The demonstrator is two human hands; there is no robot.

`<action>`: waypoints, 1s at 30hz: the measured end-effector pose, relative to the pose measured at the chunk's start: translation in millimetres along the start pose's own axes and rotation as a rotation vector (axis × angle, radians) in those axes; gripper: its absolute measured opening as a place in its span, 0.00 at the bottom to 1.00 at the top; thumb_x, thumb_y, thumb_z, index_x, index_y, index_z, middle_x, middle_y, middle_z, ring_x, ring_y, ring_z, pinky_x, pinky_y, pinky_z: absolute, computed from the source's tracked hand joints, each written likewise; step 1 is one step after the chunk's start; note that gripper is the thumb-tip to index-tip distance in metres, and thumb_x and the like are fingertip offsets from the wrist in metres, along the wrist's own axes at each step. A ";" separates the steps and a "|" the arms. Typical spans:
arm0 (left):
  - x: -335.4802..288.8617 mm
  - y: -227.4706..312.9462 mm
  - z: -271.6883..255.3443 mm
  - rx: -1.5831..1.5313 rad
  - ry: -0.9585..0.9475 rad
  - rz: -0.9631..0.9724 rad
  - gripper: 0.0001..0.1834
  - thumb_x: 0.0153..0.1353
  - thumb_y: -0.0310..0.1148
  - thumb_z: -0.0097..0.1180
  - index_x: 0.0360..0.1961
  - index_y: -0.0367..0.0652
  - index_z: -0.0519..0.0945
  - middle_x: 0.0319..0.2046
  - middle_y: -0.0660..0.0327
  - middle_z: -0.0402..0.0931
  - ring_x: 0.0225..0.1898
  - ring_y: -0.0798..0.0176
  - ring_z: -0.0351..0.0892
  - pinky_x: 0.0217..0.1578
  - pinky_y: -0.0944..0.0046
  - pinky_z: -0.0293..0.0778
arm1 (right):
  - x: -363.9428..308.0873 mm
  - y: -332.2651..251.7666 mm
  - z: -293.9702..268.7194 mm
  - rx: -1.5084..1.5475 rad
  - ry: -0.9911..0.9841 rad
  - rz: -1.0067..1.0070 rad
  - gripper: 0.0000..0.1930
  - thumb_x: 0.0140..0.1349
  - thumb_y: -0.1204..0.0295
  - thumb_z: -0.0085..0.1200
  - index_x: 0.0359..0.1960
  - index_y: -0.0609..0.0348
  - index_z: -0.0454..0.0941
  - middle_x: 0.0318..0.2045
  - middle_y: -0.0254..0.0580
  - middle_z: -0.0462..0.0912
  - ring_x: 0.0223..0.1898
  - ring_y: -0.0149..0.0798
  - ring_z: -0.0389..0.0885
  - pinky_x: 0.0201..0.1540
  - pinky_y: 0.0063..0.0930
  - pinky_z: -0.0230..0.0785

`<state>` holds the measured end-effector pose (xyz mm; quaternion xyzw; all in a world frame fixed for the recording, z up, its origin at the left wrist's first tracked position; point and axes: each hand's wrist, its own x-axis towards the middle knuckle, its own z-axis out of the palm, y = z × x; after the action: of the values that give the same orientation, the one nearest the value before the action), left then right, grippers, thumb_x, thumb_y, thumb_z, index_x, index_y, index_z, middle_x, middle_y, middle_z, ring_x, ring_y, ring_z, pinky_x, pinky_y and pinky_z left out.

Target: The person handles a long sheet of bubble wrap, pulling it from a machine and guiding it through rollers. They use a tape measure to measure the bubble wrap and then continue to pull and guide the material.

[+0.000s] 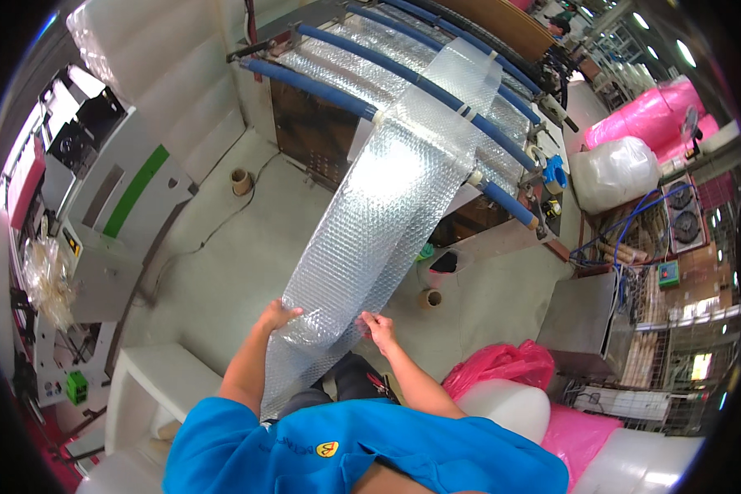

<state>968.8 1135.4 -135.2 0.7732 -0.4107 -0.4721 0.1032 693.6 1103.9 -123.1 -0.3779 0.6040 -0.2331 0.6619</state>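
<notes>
**Bubble sheet drawn off the rollers, gripped at both edges**

Clear bubble wrap (379, 214) ran in one long strip from the blue-sleeved rollers (403, 78) of the machine down toward the person, its lower end hanging in front of their lap. The left hand (278, 314) had its fingers closed over the sheet's left edge, and the right hand (379, 328) pinched the right edge, thumb against fingertips. Both hands sat at about the same height, well apart, with the strip's width between them.

The sheet looked flat and untwisted along most of its run, with some slack and crumpling just below the hands. Judging from that, the work went best with an even pull on both sides, so the strip stayed square to the rollers and did not skew or bunch against one edge. A grip on the margins rather than the middle also seemed wise, since a hard pinch further in would likely burst bubbles.

Around the person stood a grey and green machine cabinet (111, 198) to the left, a white foam block (152, 370) near the left elbow, pink plastic bags (502, 362) to the right, and a cardboard core (429, 298) on the concrete floor (222, 272) beneath the sheet.
</notes>
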 end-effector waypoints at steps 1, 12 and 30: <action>1.7 4.7 -2.6 -0.002 -0.010 -0.009 0.36 0.39 0.53 0.59 0.43 0.34 0.69 0.39 0.46 0.71 0.44 0.52 0.70 0.44 0.60 0.65 | 4.9 -3.7 -0.2 0.003 0.010 -0.007 0.16 0.53 0.56 0.49 0.29 0.58 0.75 0.25 0.33 0.78 0.24 0.24 0.72 0.24 0.17 0.65; 75.9 113.4 -30.1 -0.040 0.062 0.103 0.37 0.37 0.58 0.57 0.40 0.36 0.70 0.37 0.49 0.72 0.42 0.52 0.71 0.42 0.58 0.66 | 104.2 -80.3 -57.1 -0.029 0.068 -0.188 0.15 0.53 0.57 0.49 0.29 0.58 0.75 0.25 0.32 0.77 0.24 0.24 0.72 0.25 0.17 0.64; 42.9 105.8 -62.2 -0.177 -0.212 0.158 0.41 0.33 0.56 0.62 0.45 0.39 0.69 0.39 0.52 0.71 0.41 0.56 0.71 0.43 0.57 0.66 | 30.9 -45.8 6.9 0.131 0.124 -0.191 0.11 0.53 0.65 0.51 0.33 0.59 0.71 0.27 0.31 0.75 0.29 0.29 0.73 0.33 0.24 0.68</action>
<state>971.9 1022.0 -71.9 0.6721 -0.4357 -0.5758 0.1640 712.1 1054.0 -106.7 -0.3744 0.5884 -0.3568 0.6216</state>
